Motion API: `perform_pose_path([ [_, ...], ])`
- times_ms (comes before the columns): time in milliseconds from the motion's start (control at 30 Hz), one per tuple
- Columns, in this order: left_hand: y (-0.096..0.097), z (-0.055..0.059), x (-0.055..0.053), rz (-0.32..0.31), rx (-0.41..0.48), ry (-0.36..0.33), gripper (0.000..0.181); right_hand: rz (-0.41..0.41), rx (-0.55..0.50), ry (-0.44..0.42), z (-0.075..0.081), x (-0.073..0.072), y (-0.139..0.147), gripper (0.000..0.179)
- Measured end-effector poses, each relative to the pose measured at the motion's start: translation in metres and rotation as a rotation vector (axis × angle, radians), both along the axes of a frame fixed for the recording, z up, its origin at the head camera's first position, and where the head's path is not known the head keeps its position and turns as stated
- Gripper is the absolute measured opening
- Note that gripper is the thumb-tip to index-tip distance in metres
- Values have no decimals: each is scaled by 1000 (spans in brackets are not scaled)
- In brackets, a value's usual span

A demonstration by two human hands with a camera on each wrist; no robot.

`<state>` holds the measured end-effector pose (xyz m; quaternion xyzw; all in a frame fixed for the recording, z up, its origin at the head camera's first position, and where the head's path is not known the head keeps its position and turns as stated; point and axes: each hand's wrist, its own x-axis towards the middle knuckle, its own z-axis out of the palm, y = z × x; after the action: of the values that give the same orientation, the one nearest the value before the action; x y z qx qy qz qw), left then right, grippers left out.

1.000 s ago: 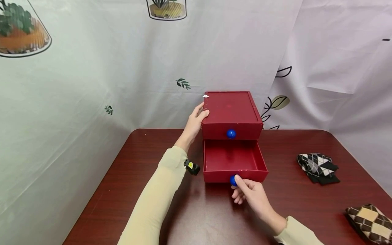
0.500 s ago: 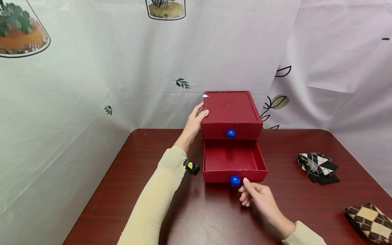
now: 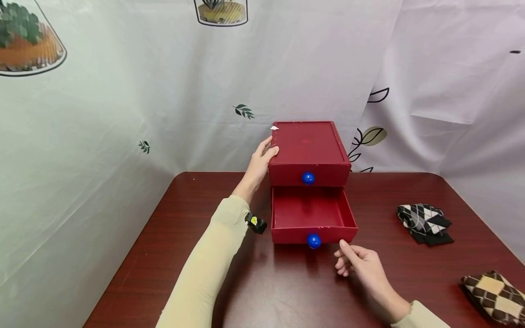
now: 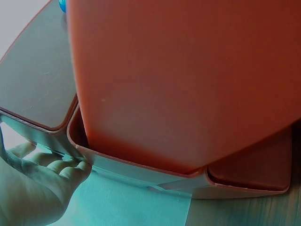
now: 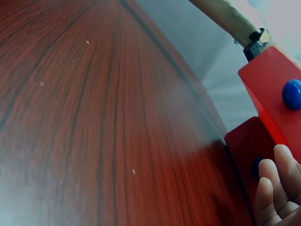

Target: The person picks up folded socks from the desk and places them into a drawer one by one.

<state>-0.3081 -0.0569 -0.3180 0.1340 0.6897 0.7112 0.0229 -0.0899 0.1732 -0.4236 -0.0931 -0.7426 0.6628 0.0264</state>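
Note:
A red drawer cabinet [image 3: 307,143] stands near the back of the table. Its upper drawer front with a blue knob [image 3: 308,178] is closed. Below, a drawer [image 3: 313,235] is pulled out; its visible inside is bare, and a second blue knob [image 3: 314,241] sits on its front. The left hand [image 3: 257,165] rests against the cabinet's left side, thumb at the top edge; in the left wrist view its fingers [image 4: 73,170] touch that side. Off the pulled drawer's front right corner is the right hand [image 3: 362,269], fingers loosely bent, holding nothing.
To the right lies a folded black, grey and white argyle cloth item [image 3: 425,223]. A brown and tan argyle one [image 3: 496,298] lies nearer, cut by the frame edge. The brown table [image 3: 164,259] meets a printed fabric backdrop [image 3: 197,91]. The right wrist view shows another drawer front [image 5: 247,141] lower down.
The right hand has let go of the pulled drawer's blue knob and moved right, away from it. The drawer stays out, and the left hand keeps its place.

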Motion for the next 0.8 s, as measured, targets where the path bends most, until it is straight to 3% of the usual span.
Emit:
perform_pose_path([
  [500,-1,0,-1,1,7,-15,55,-16,19,42,5,-1,26,43],
  [800,-1,1,1,-2,10,-26,55,-42,81,31,10,-2,46,44],
])
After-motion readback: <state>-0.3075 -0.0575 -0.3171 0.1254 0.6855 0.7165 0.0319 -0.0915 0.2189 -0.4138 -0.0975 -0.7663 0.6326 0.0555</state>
